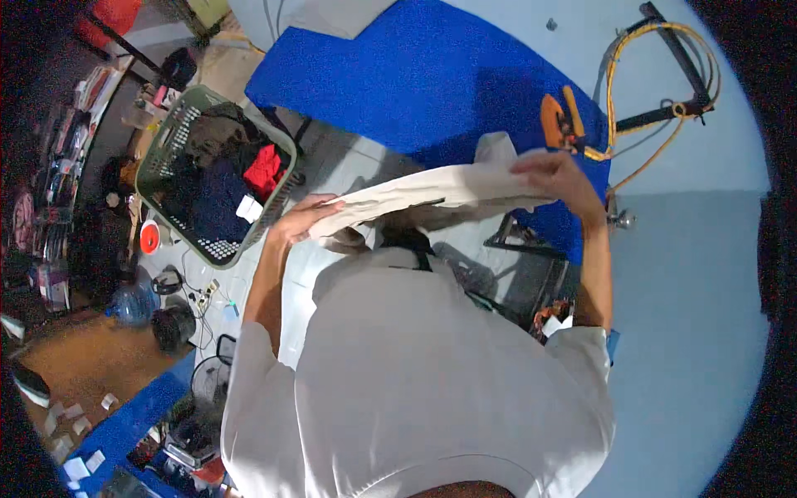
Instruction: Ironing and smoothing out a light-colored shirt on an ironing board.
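A cream-coloured cloth garment [423, 190] is stretched between my two hands in front of my chest, over the near edge of a blue-covered table [398, 87]. My left hand [308, 218] grips its left end, the fingers on top of the fabric. At the other end, my right hand [551, 177] is on the cloth, slightly blurred, with its fingertips bent over the upper edge; how firmly it holds cannot be told. The garment's underside hangs in shadow, and its full shape is hidden by folds. Just beyond my right hand stands an iron with an orange body [554, 124].
A green plastic laundry basket [215, 264] with dark and red clothes stands at the left. The iron's yellow cord hangs from a black wall bracket [663, 115] at the right. Cables [202, 299], a blue water bottle [134, 305] and a black bin [174, 327] are on the floor.
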`<state>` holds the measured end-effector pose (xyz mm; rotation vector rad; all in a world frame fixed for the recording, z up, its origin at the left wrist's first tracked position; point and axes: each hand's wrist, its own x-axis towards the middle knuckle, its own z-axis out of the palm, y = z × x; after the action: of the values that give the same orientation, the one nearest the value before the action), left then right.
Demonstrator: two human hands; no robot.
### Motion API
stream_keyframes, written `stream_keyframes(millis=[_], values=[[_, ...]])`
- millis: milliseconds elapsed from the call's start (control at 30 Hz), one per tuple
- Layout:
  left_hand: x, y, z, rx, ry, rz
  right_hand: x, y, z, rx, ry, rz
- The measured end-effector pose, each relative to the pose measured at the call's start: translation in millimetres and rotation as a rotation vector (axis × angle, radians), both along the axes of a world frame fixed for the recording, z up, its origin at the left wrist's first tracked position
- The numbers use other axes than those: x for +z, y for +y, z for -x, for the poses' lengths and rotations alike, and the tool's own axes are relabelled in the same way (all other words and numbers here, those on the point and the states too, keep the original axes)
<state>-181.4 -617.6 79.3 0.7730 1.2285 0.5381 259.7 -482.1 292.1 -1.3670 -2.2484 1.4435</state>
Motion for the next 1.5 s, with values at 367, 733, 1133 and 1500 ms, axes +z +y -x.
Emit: stream_keyframes(millis=[367,733,1133,1500], values=[[28.3,-118.6,-30.4,0.440,-0.097,-0.157,-92.5,-88.6,-39.9,-0.188,-0.152,0.288],[36.4,-130.7,-25.2,-0.007,0.200,-0.554,-61.4,-83.3,-18.3,-0.153,0.011,-0.111],[172.1,-79.4,69.4,0.470,0.931,-1.084,9.6,-59.2,41.1,0.055,0.248,-0.580],[301.3,-108.6,158.5,1.082,1.096,-1.439,11.4,-72.4,142.6,0.014,0.426,-0.408]])
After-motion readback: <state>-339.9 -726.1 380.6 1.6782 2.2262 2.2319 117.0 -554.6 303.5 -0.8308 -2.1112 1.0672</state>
